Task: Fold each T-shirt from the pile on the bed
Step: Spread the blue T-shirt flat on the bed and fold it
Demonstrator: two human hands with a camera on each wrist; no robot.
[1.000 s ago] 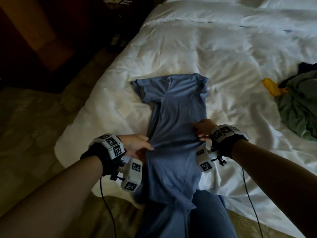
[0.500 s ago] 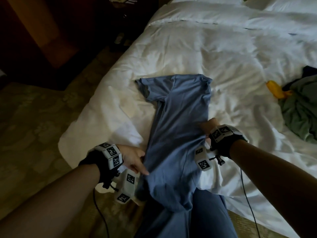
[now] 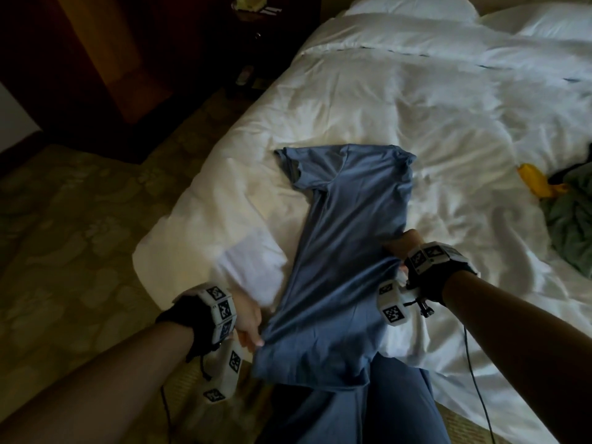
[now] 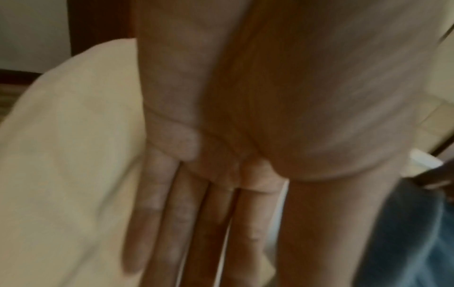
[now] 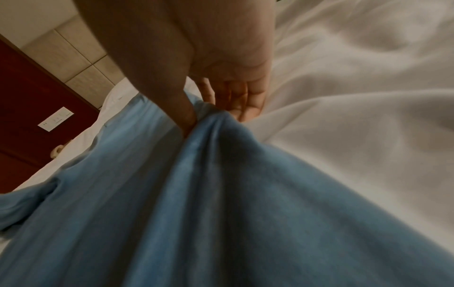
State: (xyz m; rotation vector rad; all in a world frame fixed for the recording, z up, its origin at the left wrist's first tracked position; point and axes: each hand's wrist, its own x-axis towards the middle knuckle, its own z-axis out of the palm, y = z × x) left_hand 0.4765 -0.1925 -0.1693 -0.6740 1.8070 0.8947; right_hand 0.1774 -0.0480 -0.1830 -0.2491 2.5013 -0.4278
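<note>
A blue T-shirt (image 3: 346, 245) lies lengthwise on the white bed (image 3: 416, 107), its right side folded in and one sleeve sticking out at the upper left. Its hem hangs over the near edge of the bed. My left hand (image 3: 251, 325) is at the shirt's lower left edge; in the left wrist view its fingers (image 4: 196, 223) are straight and together beside the blue cloth (image 4: 412, 242). My right hand (image 3: 400, 245) pinches the shirt's right edge at mid-length. There the thumb (image 5: 181, 114) presses on a raised fold of the shirt (image 5: 172, 213), with the other fingers behind it.
A pile of clothes, green (image 3: 570, 219) with a yellow piece (image 3: 535, 181), lies at the bed's right. Pillows (image 3: 410, 8) sit at the head of the bed. Dark wooden furniture (image 3: 96, 59) and patterned carpet (image 3: 64, 251) are to the left. My blue-clad leg (image 3: 352, 411) stands against the bed edge.
My left hand has slid down the shirt's left edge towards the hem. My right hand has stayed at the right edge, and the cloth there has bunched up.
</note>
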